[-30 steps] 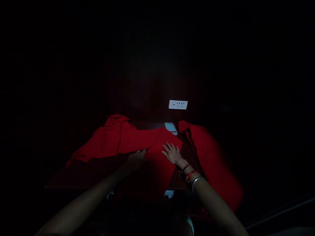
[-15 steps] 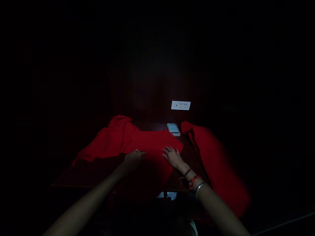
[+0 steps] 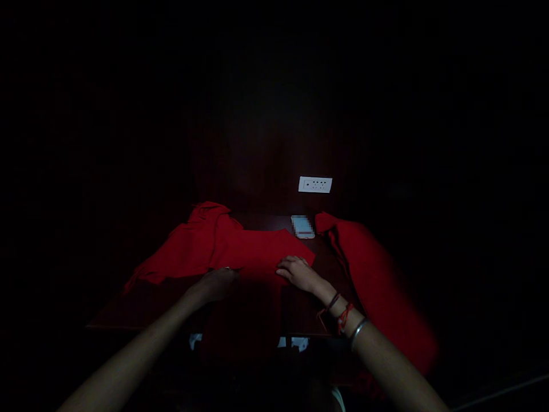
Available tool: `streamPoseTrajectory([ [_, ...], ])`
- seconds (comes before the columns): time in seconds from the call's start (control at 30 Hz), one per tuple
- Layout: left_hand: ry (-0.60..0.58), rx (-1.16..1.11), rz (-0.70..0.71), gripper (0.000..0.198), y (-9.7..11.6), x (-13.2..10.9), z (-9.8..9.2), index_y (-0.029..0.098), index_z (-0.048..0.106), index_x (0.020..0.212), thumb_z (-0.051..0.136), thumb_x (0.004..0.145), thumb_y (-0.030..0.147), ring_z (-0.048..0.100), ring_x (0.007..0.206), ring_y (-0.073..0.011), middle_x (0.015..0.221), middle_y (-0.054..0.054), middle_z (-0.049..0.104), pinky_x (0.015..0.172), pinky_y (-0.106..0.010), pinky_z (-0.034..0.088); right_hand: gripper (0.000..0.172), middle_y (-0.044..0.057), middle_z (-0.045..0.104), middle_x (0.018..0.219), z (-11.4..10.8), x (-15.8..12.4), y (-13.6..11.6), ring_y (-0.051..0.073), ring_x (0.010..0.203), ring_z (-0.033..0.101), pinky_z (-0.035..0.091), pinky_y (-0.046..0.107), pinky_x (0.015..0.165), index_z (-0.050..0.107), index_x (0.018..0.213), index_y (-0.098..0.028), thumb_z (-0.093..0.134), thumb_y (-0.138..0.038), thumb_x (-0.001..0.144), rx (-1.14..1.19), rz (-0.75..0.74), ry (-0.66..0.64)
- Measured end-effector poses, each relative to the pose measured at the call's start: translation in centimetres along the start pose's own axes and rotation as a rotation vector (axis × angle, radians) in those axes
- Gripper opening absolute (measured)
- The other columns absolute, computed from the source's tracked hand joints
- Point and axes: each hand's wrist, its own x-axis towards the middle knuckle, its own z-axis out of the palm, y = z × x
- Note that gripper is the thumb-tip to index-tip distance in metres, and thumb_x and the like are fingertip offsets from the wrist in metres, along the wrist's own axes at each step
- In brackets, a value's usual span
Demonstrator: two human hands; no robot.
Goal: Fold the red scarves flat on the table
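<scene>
A red cloth [image 3: 257, 246] lies across the dark table, its near part hanging over the front edge in shadow. At the cloth's left side, my left hand [image 3: 218, 284] is closed, with its fingers on the near edge; the fingertips are dim. My right hand [image 3: 298, 273] rests palm down on the right part of the cloth, fingers stretched out and slightly bent. The cloth's left part [image 3: 184, 252] is bunched and wrinkled.
Another red cloth [image 3: 373, 274] lies along the right side and drops past the table edge. A phone [image 3: 302, 227] lies at the back of the table. Above it is a white socket plate [image 3: 315, 184] on the wall. The surroundings are very dark.
My left hand has drawn back to the left and slightly nearer. My right hand has shifted slightly left, and the cloth's right and hanging edges have moved left with it.
</scene>
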Motion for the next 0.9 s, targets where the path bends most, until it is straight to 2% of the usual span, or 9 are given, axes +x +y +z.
streamPoseTrajectory([
  [0.07, -0.038, 0.035, -0.009, 0.025, 0.1, 0.9, 1.1, 0.017, 0.058, 0.085, 0.035, 0.08, 0.024, 0.055, 0.068, -0.0166, 0.082, -0.008, 0.057, 0.065, -0.03, 0.042, 0.039, 0.008, 0.045, 0.118, 0.7, 0.3, 0.8, 0.024, 0.11, 0.037, 0.027, 0.044, 0.089, 0.05, 0.109, -0.023, 0.034, -0.047, 0.082, -0.057, 0.134, -0.011],
  [0.17, 0.114, 0.036, -0.053, 0.033, 1.6, 2.8, 2.0, 0.012, 0.05, 0.105, 0.03, 0.084, 0.029, 0.052, 0.087, -0.0213, 0.097, -0.013, 0.052, 0.075, -0.033, 0.04, 0.047, 0.011, 0.03, 0.13, 0.9, 1.6, 3.1, 0.03, 0.118, 0.025, 0.024, 0.052, 0.088, 0.038, 0.121, -0.025, 0.036, -0.048, 0.08, -0.139, 0.44, 0.07],
  [0.3, 0.049, -0.061, 0.015, 0.056, 2.7, 4.0, 2.1, 0.009, 0.031, 0.125, 0.047, 0.077, 0.032, 0.049, 0.094, -0.0236, 0.105, -0.016, 0.05, 0.078, -0.031, 0.039, 0.041, 0.016, 0.049, 0.112, -0.2, 3.1, 6.6, 0.025, 0.1, 0.048, 0.039, 0.037, 0.076, 0.036, 0.121, -0.018, 0.039, -0.028, 0.081, -0.113, 0.709, -0.006],
  [0.37, 0.022, -0.11, 0.037, 0.054, 2.3, 4.3, 2.0, 0.013, 0.032, 0.125, 0.048, 0.074, 0.019, 0.052, 0.089, -0.0207, 0.099, -0.012, 0.054, 0.076, -0.029, 0.04, 0.035, 0.013, 0.056, 0.1, -0.9, 3.5, 8.0, 0.021, 0.09, 0.054, 0.04, 0.03, 0.07, 0.042, 0.115, -0.017, 0.036, -0.019, 0.081, -0.105, 0.698, -0.022],
  [0.47, 0.096, -0.167, 0.013, 0.04, 1.6, 4.7, 2.1, 0.014, 0.046, 0.116, 0.037, 0.077, 0.009, 0.052, 0.087, -0.0177, 0.094, -0.009, 0.057, 0.078, -0.027, 0.04, 0.035, 0.012, 0.056, 0.101, -1.8, 4.1, 9.2, 0.019, 0.09, 0.054, 0.04, 0.028, 0.07, 0.042, 0.114, -0.017, 0.03, -0.013, 0.081, -0.149, 0.669, 0.036],
  [0.53, 0.185, -0.161, 0.04, 0.036, 1.9, 4.8, 2.6, 0.014, 0.047, 0.114, 0.033, 0.081, 0.016, 0.048, 0.096, -0.0192, 0.104, -0.011, 0.053, 0.084, -0.03, 0.037, 0.035, 0.013, 0.054, 0.103, -2.0, 4.5, 9.3, 0.021, 0.093, 0.052, 0.039, 0.031, 0.073, 0.042, 0.114, -0.016, 0.029, -0.011, 0.081, -0.205, 0.646, 0.063],
  [0.6, 0.181, -0.124, 0.151, 0.041, 2.7, 4.6, 3.3, 0.018, 0.041, 0.121, 0.035, 0.083, 0.033, 0.036, 0.112, -0.0244, 0.123, -0.012, 0.04, 0.091, -0.039, 0.03, 0.035, 0.014, 0.051, 0.107, -1.7, 4.8, 9.0, 0.023, 0.098, 0.048, 0.036, 0.036, 0.078, 0.044, 0.112, -0.016, 0.029, -0.012, 0.081, -0.251, 0.619, 0.076],
  [0.73, -0.161, -0.064, 0.351, 0.065, 3.8, 3.9, 4.1, 0.031, 0.02, 0.13, 0.034, 0.074, 0.061, 0.007, 0.124, -0.0342, 0.139, -0.006, 0.009, 0.091, -0.058, 0.011, 0.039, 0.011, 0.035, 0.127, 0.5, 4.0, 7.1, 0.024, 0.116, 0.03, 0.025, 0.042, 0.09, 0.034, 0.123, -0.022, 0.027, -0.028, 0.085, -0.244, 0.474, 0.084],
  [0.9, -0.396, -0.066, 0.377, 0.085, 3.7, 4.1, 2.5, 0.03, 0.014, 0.131, 0.046, 0.061, 0.066, -0.002, 0.123, -0.0348, 0.139, -0.007, -0.001, 0.092, -0.058, 0.005, 0.057, 0.002, 0.013, 0.139, 3.1, 2.3, 5.8, 0.029, 0.124, 0.008, 0.011, 0.051, 0.095, 0.018, 0.131, -0.033, 0.016, -0.059, 0.079, -0.106, 0.301, -0.224],
])
